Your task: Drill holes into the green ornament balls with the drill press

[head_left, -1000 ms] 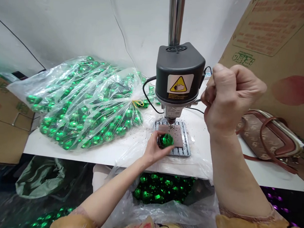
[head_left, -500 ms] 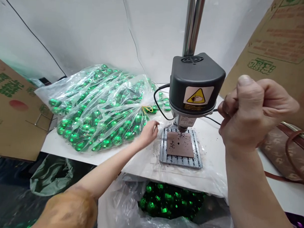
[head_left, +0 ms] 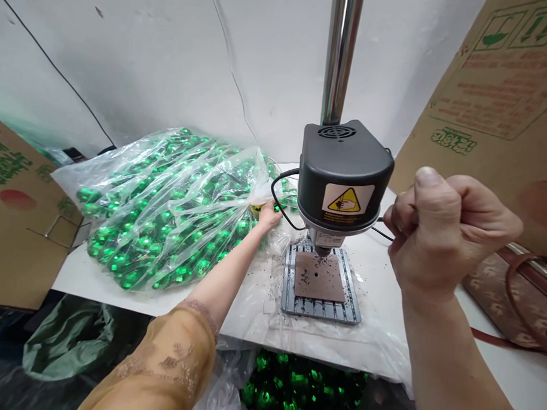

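Observation:
My left hand (head_left: 269,217) reaches to the gathered, yellow-tied neck of a clear plastic bag (head_left: 166,207) full of shiny green faceted balls. A green ball shows beside its fingertips; whether the fingers grip anything is unclear. My right hand (head_left: 447,235) is raised and closed at the right of a black bench drill (head_left: 346,171) with a yellow warning label; what it holds, if anything, is hidden. Below the drill chuck, a brown square plate (head_left: 319,287) with a small hole and dark shavings lies on the slotted metal base (head_left: 321,311).
Cardboard boxes (head_left: 22,220) (head_left: 496,105) stand at both sides. A patterned bag (head_left: 508,297) with brown straps lies at the right. Below the white table's front edge, more green balls (head_left: 298,385) sit in plastic. A black cable loops beside the drill.
My left hand has moved up and forward, from beside the drill base to the tied neck of the bag. My right hand stays closed beside the drill. The view has shifted slightly.

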The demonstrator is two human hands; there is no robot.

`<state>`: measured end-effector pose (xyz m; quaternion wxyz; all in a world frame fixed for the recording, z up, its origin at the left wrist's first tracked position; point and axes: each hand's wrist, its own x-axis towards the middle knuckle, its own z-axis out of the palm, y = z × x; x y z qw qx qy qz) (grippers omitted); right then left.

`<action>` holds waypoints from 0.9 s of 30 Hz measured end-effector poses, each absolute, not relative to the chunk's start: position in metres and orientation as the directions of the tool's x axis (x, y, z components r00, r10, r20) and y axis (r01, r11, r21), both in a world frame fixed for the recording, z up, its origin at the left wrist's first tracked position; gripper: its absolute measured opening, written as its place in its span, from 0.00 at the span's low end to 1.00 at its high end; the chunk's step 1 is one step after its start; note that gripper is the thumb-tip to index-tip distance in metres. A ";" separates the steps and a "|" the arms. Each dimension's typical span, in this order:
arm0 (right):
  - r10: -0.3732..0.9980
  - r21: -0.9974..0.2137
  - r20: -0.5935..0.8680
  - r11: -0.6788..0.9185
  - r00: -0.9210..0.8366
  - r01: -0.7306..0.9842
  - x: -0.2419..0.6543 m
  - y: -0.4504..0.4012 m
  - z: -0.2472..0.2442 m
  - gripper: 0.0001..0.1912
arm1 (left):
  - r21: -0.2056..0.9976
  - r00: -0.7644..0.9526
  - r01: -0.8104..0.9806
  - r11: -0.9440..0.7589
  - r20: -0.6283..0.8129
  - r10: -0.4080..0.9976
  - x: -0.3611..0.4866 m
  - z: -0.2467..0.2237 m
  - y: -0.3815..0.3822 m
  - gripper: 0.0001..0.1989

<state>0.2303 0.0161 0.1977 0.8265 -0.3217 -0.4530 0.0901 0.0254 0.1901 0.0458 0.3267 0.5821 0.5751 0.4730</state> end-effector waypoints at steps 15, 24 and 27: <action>0.466 -0.608 0.693 0.787 0.550 0.100 0.233 0.017 0.193 0.22 | 0.939 0.098 -0.315 0.140 -0.114 0.989 0.022 0.041 0.043 0.27; 0.488 -0.633 0.711 0.758 0.506 0.158 0.238 0.017 0.188 0.24 | 0.981 0.131 -0.187 -0.047 0.073 0.989 0.060 0.010 0.038 0.27; 0.499 -0.638 0.706 0.756 0.502 0.146 0.239 0.017 0.188 0.25 | 0.983 0.168 -0.178 -0.053 0.083 0.982 0.063 0.004 0.042 0.28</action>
